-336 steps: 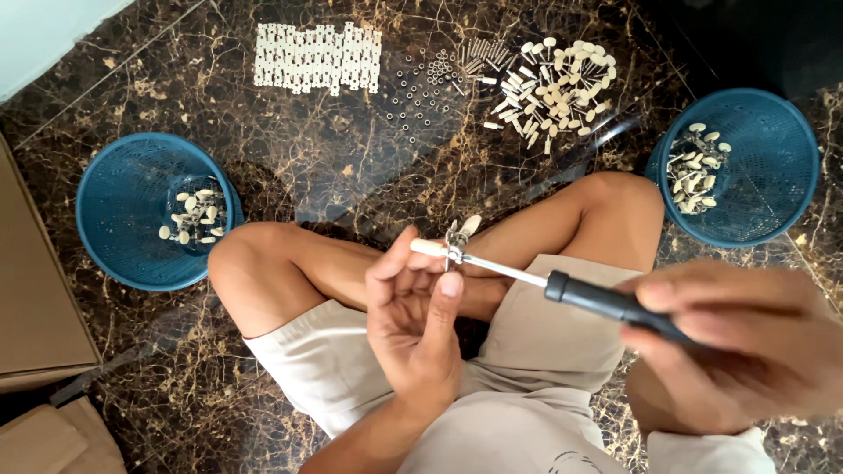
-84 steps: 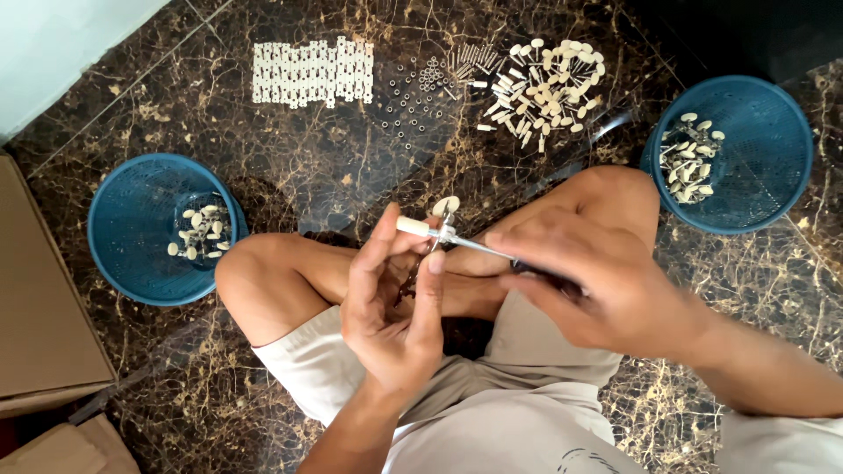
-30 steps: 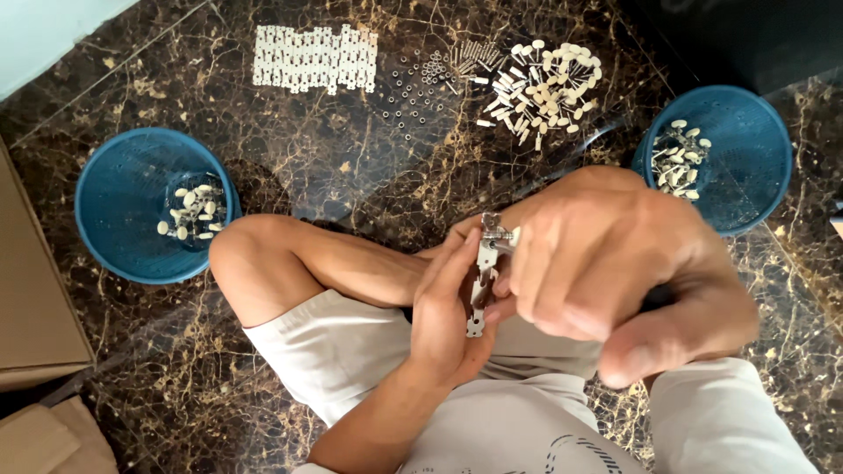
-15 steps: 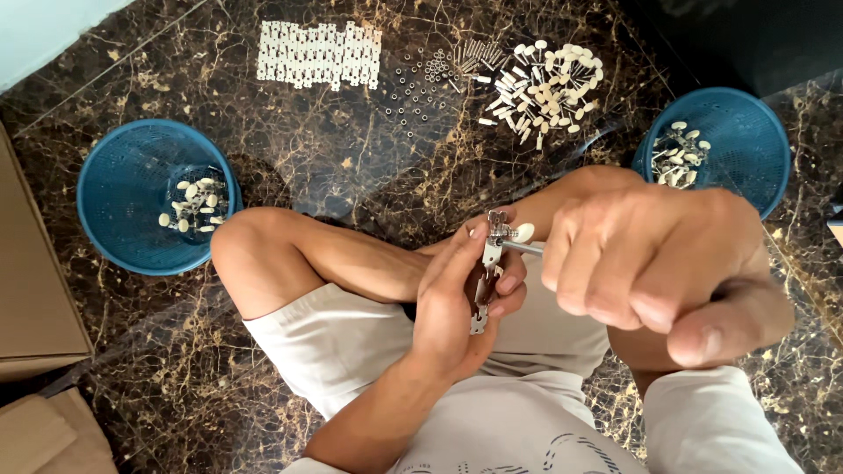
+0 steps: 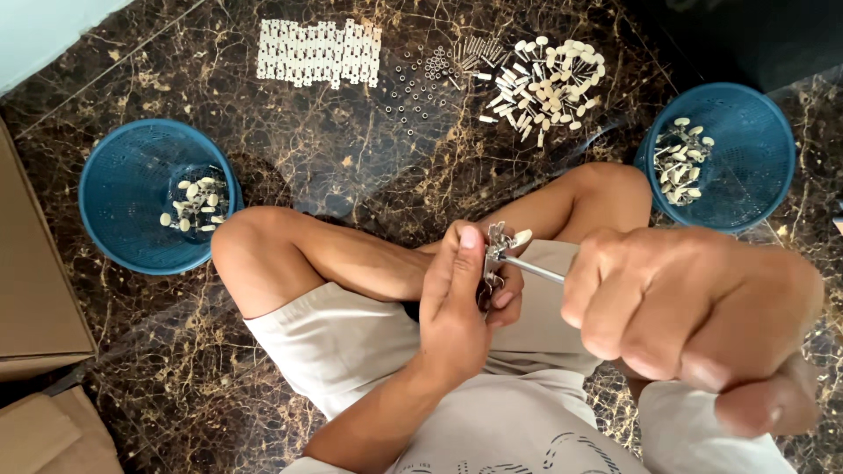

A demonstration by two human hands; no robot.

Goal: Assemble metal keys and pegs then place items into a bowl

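Observation:
I sit cross-legged on a dark marble floor. My left hand [image 5: 461, 298] is closed around a small metal part with a cream knob [image 5: 502, 240], held upright over my lap. My right hand [image 5: 694, 320] is a fist around a screwdriver; only its steel shaft [image 5: 532, 269] shows, the tip pressed into the small part. The handle is hidden inside the fist.
A blue basket [image 5: 123, 219] with a few cream-knobbed parts stands at left, another blue basket [image 5: 755, 154] at right. On the floor ahead lie rows of white pieces [image 5: 318, 54], small metal rings [image 5: 420, 77] and a heap of cream-knobbed parts [image 5: 546, 86]. Cardboard boxes [image 5: 35, 298] sit at the left edge.
My right hand has closed into a fist and drawn nearer the camera on the screwdriver, whose shaft now reaches the part from the right. The left hand keeps the part upright.

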